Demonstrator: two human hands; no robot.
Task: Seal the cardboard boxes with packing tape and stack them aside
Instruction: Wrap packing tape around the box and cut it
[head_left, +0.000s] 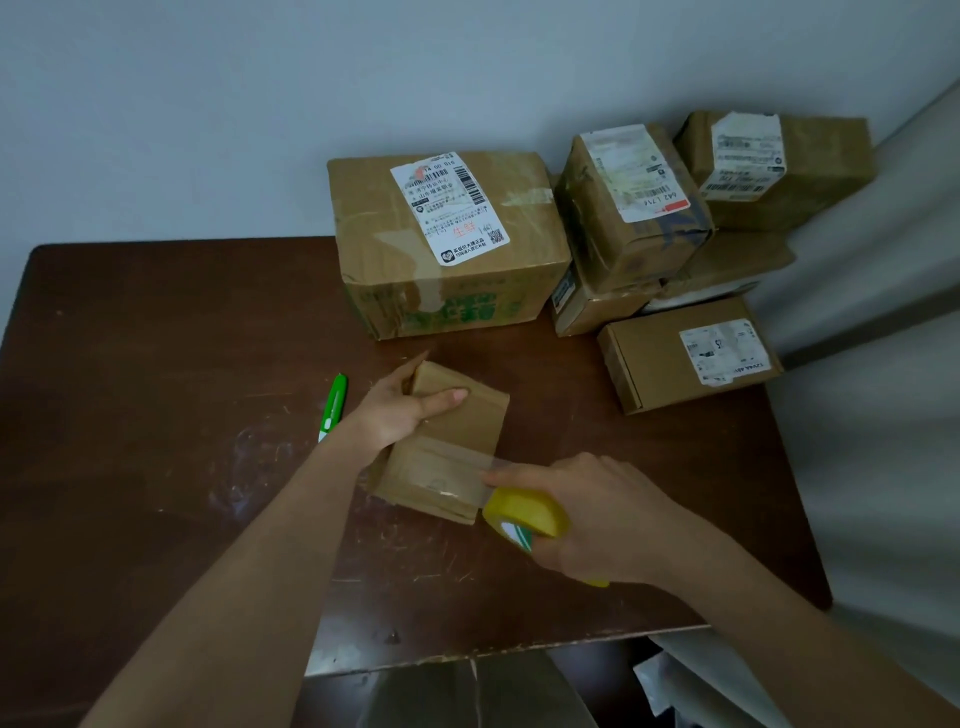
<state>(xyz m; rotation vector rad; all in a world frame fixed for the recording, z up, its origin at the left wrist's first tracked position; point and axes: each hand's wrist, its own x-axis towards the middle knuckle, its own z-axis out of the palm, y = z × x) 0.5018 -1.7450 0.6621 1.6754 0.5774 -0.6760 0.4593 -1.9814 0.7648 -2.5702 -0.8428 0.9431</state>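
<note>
A small cardboard box (457, 441) lies in the middle of the dark wooden table (156, 364). My left hand (400, 410) grips its far left end, thumb lying across the top. My right hand (597, 514) holds a yellow roll of packing tape (524, 512) at the box's near right edge. A clear strip of tape (447, 465) runs from the roll across the box's top. The index finger of my right hand points along the strip.
A green utility knife (332, 408) lies left of the box. A large labelled box (441, 244) stands at the back, with several smaller boxes (685, 358) piled to its right. A pale curtain (883, 364) hangs beyond the table's right edge.
</note>
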